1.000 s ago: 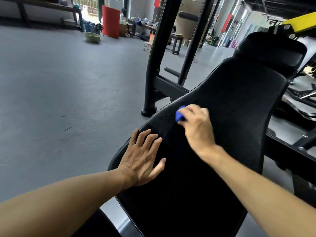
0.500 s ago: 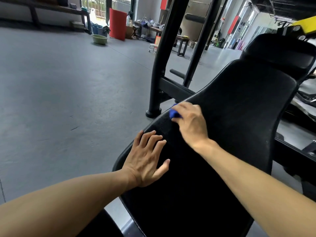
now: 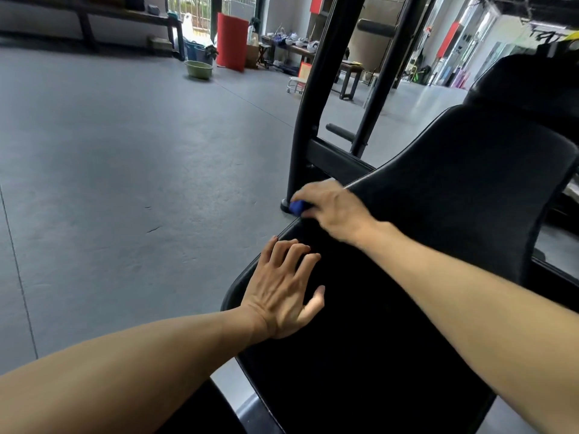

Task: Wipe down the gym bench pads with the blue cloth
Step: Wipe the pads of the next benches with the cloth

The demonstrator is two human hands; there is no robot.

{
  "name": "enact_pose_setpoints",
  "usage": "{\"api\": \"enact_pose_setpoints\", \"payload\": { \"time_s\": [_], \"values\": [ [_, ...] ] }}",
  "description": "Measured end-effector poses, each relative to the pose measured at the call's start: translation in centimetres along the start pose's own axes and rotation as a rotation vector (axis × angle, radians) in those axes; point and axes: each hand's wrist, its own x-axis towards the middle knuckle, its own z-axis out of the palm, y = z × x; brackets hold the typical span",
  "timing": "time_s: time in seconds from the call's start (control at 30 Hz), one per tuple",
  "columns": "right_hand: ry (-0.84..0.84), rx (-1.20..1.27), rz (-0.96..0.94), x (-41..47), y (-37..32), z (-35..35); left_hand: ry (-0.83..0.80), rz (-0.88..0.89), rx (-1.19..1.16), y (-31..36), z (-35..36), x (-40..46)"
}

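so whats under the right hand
A bit of the blue cloth pokes out past the right hand, at the left edge of the black bench pad. The hand covers the rest of the cloth.

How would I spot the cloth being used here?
Find the big black bench pad slanting across the right side. At its left edge, the right hand grips a bunched blue cloth. It is the only bright blue thing against the black pad.

Black padded bench pad (image 3: 438,220), inclined, with a separate head pad (image 3: 526,86) above it. A left hand (image 3: 282,292) rests flat on its near left edge; a right hand (image 3: 335,211) holds a blue cloth (image 3: 297,207) at the same edge, farther up.
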Motion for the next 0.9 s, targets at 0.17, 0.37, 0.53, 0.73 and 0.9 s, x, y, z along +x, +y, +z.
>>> {"api": "enact_pose_setpoints", "payload": {
  "time_s": [0.17, 0.37, 0.53, 0.73, 0.9],
  "values": [
    [0.009, 0.023, -0.197, -5.6, -0.8, -0.2, 0.034, 0.010, 0.029, 0.2, -0.3, -0.1],
    [0.006, -0.056, -0.270, -13.6, 1.5, -4.0, 0.044, 0.032, 0.029, 0.1, -0.3, 0.0],
    [0.102, -0.158, -0.159, -6.1, -0.3, -0.8, -0.008, 0.009, 0.053, 0.2, -0.5, 0.0],
    [0.148, -0.273, -0.075, -10.7, -1.3, -1.1, 0.001, 0.015, 0.057, 0.0, -0.1, -0.2],
    [0.208, -0.334, -0.158, -14.7, -0.4, -0.7, -0.005, 0.018, 0.053, -0.1, -0.2, -0.1]
  ]
}}
